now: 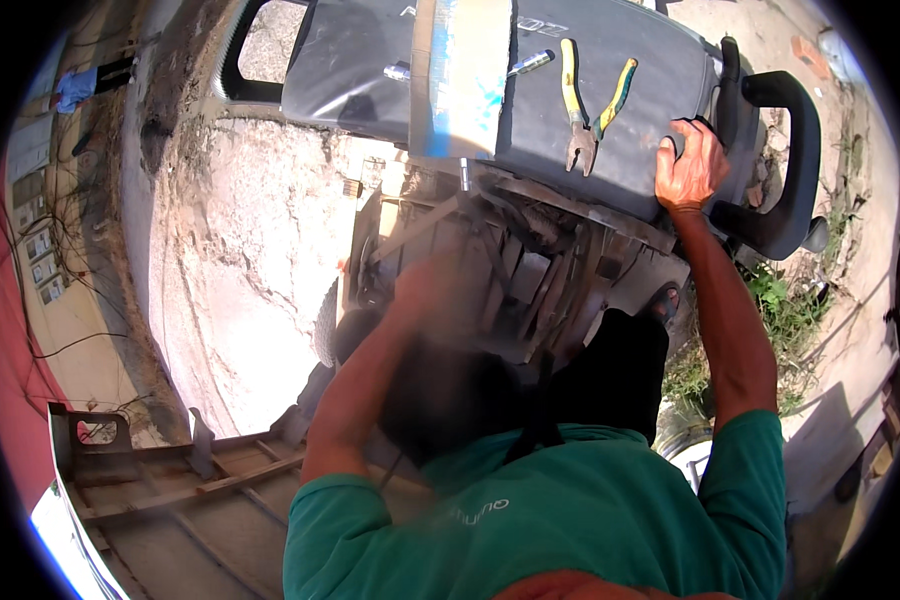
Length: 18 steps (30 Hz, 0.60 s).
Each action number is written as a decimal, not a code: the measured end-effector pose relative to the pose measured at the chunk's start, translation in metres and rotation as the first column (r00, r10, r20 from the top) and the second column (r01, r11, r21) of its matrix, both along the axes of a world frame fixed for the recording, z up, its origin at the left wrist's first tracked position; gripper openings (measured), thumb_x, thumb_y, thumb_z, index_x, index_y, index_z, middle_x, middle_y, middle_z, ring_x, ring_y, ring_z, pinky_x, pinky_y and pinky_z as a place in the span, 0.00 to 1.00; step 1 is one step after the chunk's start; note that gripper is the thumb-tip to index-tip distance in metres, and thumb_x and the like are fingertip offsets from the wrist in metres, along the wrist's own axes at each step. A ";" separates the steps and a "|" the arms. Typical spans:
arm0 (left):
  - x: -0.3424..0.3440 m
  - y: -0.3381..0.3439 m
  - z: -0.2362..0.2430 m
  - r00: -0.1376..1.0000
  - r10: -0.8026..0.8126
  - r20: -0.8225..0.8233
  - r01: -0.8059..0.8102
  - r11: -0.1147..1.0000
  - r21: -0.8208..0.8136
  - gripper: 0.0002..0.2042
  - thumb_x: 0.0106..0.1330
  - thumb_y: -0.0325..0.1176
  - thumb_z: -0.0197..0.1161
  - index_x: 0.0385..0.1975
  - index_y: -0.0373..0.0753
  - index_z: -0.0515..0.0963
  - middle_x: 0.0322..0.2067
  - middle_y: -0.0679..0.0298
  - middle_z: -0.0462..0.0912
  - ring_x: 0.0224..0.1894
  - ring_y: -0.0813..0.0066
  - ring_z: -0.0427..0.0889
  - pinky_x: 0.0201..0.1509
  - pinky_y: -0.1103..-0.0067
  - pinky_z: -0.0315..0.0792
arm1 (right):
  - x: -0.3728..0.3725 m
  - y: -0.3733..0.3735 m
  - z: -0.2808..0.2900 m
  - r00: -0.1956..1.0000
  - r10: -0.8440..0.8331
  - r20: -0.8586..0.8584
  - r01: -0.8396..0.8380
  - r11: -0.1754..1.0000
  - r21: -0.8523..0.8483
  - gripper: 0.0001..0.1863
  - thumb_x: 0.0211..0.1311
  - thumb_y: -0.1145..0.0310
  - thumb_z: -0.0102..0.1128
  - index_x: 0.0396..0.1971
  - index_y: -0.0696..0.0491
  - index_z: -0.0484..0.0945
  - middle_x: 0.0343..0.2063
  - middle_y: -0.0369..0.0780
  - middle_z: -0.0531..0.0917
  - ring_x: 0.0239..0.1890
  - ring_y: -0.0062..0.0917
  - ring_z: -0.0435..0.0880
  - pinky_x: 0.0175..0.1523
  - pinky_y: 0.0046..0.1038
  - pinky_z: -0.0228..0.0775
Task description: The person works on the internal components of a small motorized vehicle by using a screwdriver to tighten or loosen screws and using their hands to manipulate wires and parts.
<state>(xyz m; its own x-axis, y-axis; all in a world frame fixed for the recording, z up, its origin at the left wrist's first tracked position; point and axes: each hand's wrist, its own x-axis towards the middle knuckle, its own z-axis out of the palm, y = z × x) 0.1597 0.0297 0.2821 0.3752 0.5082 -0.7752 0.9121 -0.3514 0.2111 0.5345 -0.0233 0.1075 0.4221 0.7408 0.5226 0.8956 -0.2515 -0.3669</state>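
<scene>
Your right hand [692, 168] is palm down on the near edge of the dark padded seat [650, 90], at its right end, the fingers spread and slightly bent, with nothing seen in their grasp. Your left hand [438, 285] is a blur over the metal frame [560, 290] below the seat; I cannot tell whether its fingers are gripping anything. A short shiny metal rod [465, 174] stands out beyond that hand, just below the end of a pale board [465, 85] with blue smears and a brown edge.

The board lies across the seat. A shiny tool [531, 62] pokes out on its right side, and another metal end [397, 72] shows on its left; whether they are one piece is hidden. Between the board and your right hand lie pliers [583, 135] with yellow and green handles, their jaws toward you and their handles spread.

Your sandaled foot [664, 301] shows beside the frame, near green weeds [770, 300].
</scene>
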 end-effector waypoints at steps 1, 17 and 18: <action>0.000 0.001 -0.002 1.000 0.010 -0.014 -0.010 1.000 -0.011 0.22 0.68 0.41 0.57 0.62 0.51 0.77 0.46 0.46 0.87 0.50 0.42 0.85 0.56 0.54 0.78 | 0.001 0.001 0.001 1.000 0.001 0.000 -0.001 1.000 -0.004 0.18 0.57 0.58 0.65 0.49 0.42 0.81 0.51 0.36 0.80 0.58 0.38 0.78 0.62 0.45 0.62; -0.004 -0.001 -0.034 0.997 -0.067 0.026 0.062 0.986 0.157 0.18 0.67 0.35 0.56 0.56 0.50 0.81 0.38 0.47 0.87 0.43 0.44 0.87 0.46 0.53 0.80 | 0.001 -0.002 -0.003 1.000 -0.012 -0.025 0.011 1.000 -0.007 0.19 0.57 0.58 0.65 0.49 0.41 0.81 0.52 0.36 0.81 0.59 0.38 0.78 0.63 0.45 0.60; -0.002 0.000 -0.032 0.990 -0.137 0.039 0.127 0.972 0.199 0.17 0.67 0.34 0.56 0.55 0.49 0.81 0.37 0.48 0.87 0.42 0.46 0.87 0.43 0.54 0.80 | 0.002 -0.002 -0.002 0.999 -0.010 -0.032 0.010 1.000 -0.009 0.19 0.57 0.57 0.65 0.49 0.42 0.81 0.52 0.36 0.81 0.59 0.38 0.78 0.63 0.45 0.60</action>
